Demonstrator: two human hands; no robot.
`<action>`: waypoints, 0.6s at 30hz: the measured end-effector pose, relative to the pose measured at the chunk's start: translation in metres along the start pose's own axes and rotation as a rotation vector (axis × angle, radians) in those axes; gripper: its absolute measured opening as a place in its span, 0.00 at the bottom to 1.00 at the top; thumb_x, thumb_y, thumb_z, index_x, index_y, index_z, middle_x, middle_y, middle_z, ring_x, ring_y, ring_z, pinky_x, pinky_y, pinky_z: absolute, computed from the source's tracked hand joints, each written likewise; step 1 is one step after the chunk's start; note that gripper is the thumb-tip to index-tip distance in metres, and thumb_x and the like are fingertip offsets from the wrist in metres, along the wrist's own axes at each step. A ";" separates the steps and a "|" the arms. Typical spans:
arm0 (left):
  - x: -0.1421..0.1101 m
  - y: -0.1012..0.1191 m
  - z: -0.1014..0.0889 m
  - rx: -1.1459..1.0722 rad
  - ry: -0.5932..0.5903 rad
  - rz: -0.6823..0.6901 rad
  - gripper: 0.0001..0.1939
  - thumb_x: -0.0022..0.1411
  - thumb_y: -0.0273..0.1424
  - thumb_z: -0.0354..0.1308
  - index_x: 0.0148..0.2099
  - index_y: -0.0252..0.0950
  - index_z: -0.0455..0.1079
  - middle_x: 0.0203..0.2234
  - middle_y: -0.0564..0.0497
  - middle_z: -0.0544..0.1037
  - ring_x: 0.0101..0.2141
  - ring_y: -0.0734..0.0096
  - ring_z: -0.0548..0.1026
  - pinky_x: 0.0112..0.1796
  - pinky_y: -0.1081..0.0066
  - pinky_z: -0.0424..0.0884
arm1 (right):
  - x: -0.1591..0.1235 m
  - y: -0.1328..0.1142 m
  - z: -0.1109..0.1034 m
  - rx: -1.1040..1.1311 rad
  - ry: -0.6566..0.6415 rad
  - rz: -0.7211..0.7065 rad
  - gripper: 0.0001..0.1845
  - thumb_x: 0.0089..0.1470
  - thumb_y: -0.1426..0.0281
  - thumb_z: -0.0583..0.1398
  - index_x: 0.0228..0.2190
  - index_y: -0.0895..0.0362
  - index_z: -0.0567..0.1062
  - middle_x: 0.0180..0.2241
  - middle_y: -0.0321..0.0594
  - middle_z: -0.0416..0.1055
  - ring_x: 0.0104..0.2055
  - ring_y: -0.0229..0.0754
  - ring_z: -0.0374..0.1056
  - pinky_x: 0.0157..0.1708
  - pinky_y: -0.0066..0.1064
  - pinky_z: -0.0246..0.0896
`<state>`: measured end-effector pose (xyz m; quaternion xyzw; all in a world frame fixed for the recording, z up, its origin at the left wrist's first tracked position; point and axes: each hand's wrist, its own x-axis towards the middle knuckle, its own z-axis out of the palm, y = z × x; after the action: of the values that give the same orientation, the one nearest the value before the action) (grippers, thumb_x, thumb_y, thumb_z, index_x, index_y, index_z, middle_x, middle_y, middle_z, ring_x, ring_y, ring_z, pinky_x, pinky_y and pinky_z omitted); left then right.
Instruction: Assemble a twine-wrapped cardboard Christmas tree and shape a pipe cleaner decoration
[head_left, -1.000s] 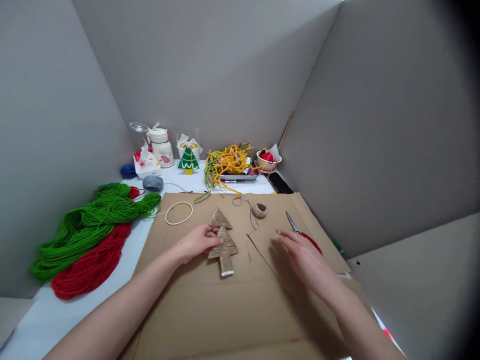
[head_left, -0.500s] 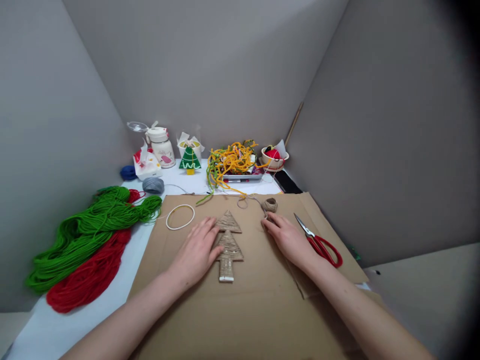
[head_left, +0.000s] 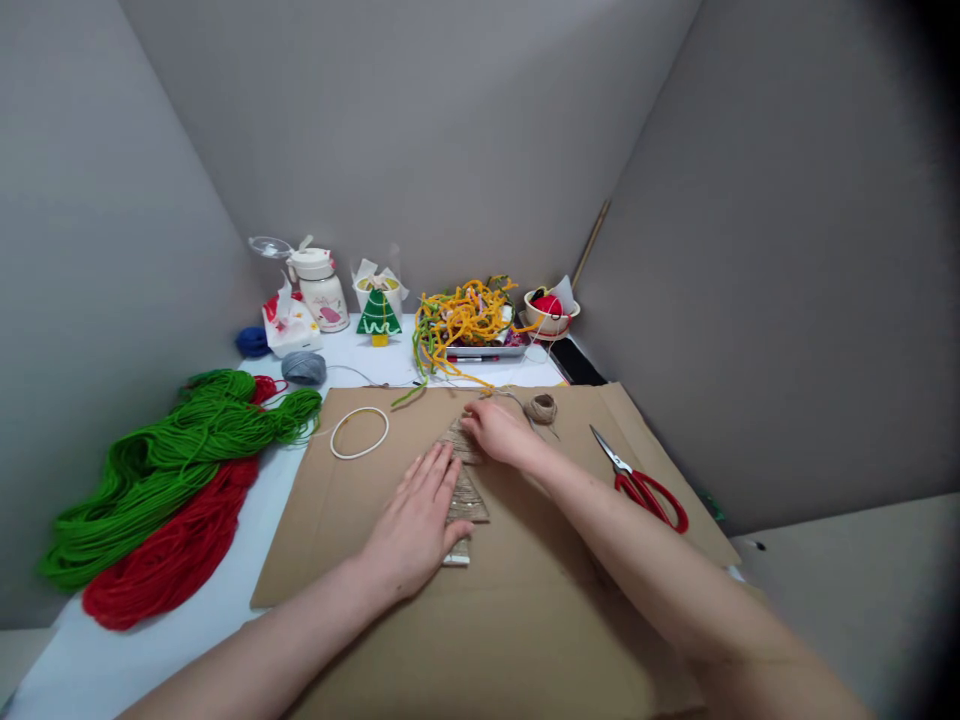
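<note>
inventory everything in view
Twine-wrapped tree: 1, brown, centre
Twine ball: 1, brown, right
Scissors: 1, red/silver, right
Hoop: 1, white, left
Cardboard: 1+, brown, centre
Yarn skeins: 2, green/red, left
Yarn balls: 2, grey/blue, left
Tissue box: 1, white, rear left
Bottle: 1, white, rear left
Cup: 1, white, rear
Tree ornament: 1, green/yellow, rear
Tray: 1, grey, rear
Loose yarn: uncountable, orange/green, tray
Pen: 1, dark, rear
Bowl: 1, cream, rear right
Stick: 1, brown, rear right
Phone: 1, black, rear right
Table: 1, white, beneath
Walls: 3, grey, around
Left hand: 1, bare, on tree
Right hand: 1, bare, treetop
</note>
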<state>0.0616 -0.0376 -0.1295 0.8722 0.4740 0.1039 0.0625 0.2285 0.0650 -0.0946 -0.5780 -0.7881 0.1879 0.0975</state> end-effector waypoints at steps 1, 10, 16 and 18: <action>0.000 0.000 0.002 0.000 -0.001 0.000 0.36 0.60 0.44 0.49 0.65 0.32 0.47 0.64 0.40 0.46 0.63 0.56 0.43 0.59 0.55 0.48 | 0.006 -0.002 0.001 -0.003 -0.022 0.008 0.14 0.56 0.68 0.52 0.37 0.62 0.74 0.38 0.51 0.74 0.41 0.46 0.69 0.39 0.31 0.59; 0.002 0.004 0.004 -0.025 -0.019 -0.047 0.36 0.58 0.43 0.51 0.63 0.30 0.50 0.63 0.38 0.49 0.62 0.53 0.47 0.57 0.53 0.53 | 0.028 -0.006 0.009 0.015 -0.077 0.054 0.06 0.48 0.69 0.60 0.29 0.59 0.73 0.29 0.39 0.74 0.31 0.37 0.67 0.28 0.24 0.55; 0.001 0.002 0.011 -0.061 -0.037 -0.048 0.36 0.58 0.43 0.51 0.64 0.29 0.49 0.63 0.36 0.49 0.62 0.53 0.46 0.58 0.53 0.52 | 0.026 -0.002 0.024 0.004 -0.001 0.042 0.07 0.49 0.68 0.60 0.32 0.58 0.72 0.32 0.42 0.74 0.34 0.40 0.67 0.31 0.26 0.56; 0.001 0.001 0.015 -0.073 -0.023 -0.045 0.36 0.59 0.42 0.50 0.64 0.30 0.47 0.63 0.37 0.48 0.62 0.53 0.45 0.58 0.52 0.51 | 0.024 -0.002 0.026 0.006 0.017 0.032 0.08 0.49 0.68 0.60 0.33 0.59 0.72 0.32 0.43 0.74 0.35 0.42 0.68 0.32 0.28 0.57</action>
<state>0.0665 -0.0378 -0.1438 0.8595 0.4886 0.1095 0.1023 0.2094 0.0825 -0.1187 -0.5917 -0.7775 0.1866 0.1029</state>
